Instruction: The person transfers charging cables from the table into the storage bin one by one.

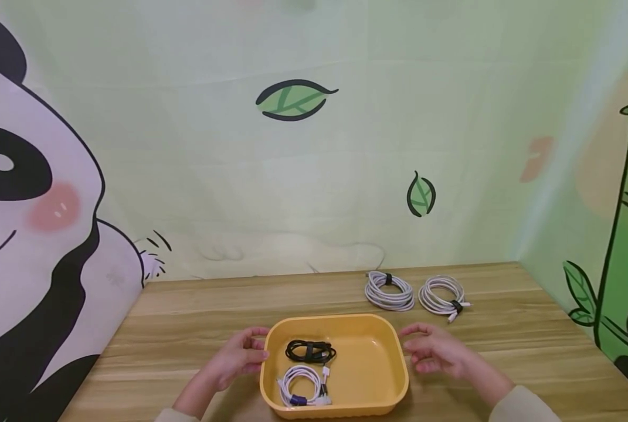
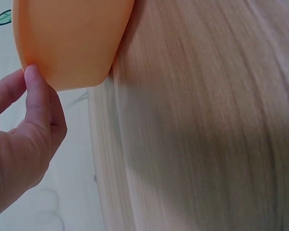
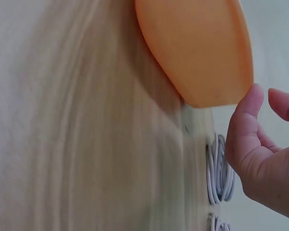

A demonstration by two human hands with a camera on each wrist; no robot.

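The yellow bin (image 1: pixel 366 363) sits at the frame's lower centre, the left hand (image 1: pixel 234 358) touching its left side with relaxed fingers, the right hand (image 1: pixel 440 351) loose beside it (neither grasps). An uneven lift could slide the black cable (image 1: pixel 309 351) into the white cable (image 1: pixel 285 384).

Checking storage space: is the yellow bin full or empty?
Partly filled: the yellow bin holds a black cable and a white cable at left; its right side is bare.

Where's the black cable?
Head view: the black cable lies in the left half of the yellow tray, just beyond the coiled white cable.
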